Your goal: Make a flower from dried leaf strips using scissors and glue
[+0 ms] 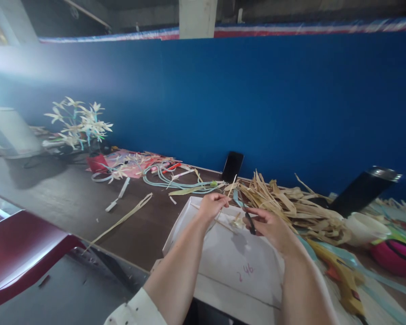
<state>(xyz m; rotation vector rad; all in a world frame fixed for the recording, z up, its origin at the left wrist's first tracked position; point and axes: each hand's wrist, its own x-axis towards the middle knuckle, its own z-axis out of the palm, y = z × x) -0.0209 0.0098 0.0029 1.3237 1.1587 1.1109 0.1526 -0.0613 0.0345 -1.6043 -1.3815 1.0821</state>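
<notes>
My left hand (215, 206) is closed, pinching a thin pale strip (232, 186) that sticks up past the fingertips. My right hand (265, 225) has its fingers in the black handles of a pair of scissors (249, 222), whose blades point up and away beside the strip. Both hands are over a shallow white box (223, 262) with reddish handwriting on its bottom. A few thin sticks and a small pale scrap (237, 221) lie in the box beneath the hands.
Dried husk strips (280, 203) are heaped at the right, before a black tumbler (365, 189). A yellow glue gun (341, 275) lies at the right. A phone (232, 166) leans on the blue partition (291, 104). Leftward are pale blue cords (176, 184) and handmade flowers (84, 122).
</notes>
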